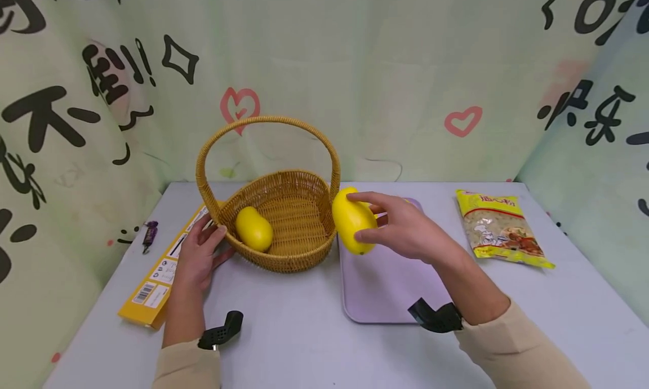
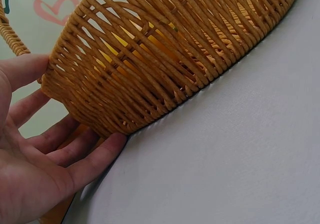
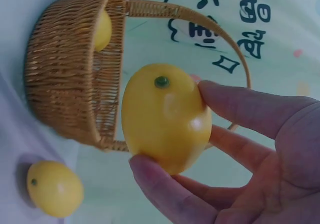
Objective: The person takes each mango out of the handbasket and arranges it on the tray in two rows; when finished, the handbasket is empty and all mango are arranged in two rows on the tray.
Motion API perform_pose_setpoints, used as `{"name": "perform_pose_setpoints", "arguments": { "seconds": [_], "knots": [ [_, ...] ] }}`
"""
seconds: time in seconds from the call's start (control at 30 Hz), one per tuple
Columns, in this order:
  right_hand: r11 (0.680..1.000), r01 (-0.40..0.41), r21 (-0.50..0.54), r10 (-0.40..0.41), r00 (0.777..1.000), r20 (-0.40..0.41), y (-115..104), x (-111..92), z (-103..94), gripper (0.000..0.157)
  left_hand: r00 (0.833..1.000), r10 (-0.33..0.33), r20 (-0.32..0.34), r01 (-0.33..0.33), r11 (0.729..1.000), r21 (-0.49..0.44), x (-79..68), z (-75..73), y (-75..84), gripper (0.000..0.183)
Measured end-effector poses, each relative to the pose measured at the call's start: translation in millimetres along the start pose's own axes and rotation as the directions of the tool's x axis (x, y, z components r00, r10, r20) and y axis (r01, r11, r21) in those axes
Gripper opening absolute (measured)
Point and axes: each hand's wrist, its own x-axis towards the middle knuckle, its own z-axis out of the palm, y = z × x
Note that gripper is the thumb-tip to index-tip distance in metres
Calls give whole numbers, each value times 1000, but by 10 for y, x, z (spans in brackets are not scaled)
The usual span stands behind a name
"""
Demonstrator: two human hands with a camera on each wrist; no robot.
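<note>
In the head view my right hand (image 1: 405, 222) pinches a yellow mango (image 1: 352, 222) between thumb and fingertips, beside the basket's right rim. Its green stem end shows in the right wrist view. The wicker basket (image 1: 289, 262) stands upright on the table, with another mango (image 1: 254, 229) lying inside at the left. My left hand (image 1: 198, 253) rests on the basket's left side near the handle base. Its fairly straight fingers (image 2: 90, 166) touch the outer wall, the thumb at the rim. A third mango (image 3: 55, 189) lies outside the basket in the right wrist view.
A lilac tray (image 1: 375, 299) lies right of the basket, partly under my right arm. Farther right is a yellow-and-clear food packet (image 1: 507, 228). A yellow box (image 1: 157, 276) lies left, behind my left arm, with a small purple-wrapped sweet (image 1: 150, 235) beyond it.
</note>
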Motion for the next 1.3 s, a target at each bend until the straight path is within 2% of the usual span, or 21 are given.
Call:
{"name": "perform_pose_setpoints", "arguments": {
  "seconds": [0.5, 0.93, 1.3],
  "knots": [
    [989, -133, 62, 130, 990, 46, 405, -45, 72, 71, 1000, -3, -5, 3, 1000, -2, -6, 15, 17, 65],
    [989, -113, 98, 102, 988, 118, 587, -103, 259, 75, 1000, -2, -19, 2, 1000, 6, -29, -4, 15, 64],
    [980, -180, 84, 169, 978, 126, 665, -95, 378, 73, 1000, -4, -19, 4, 1000, 8, -29, 0, 13, 66]
  ]
}}
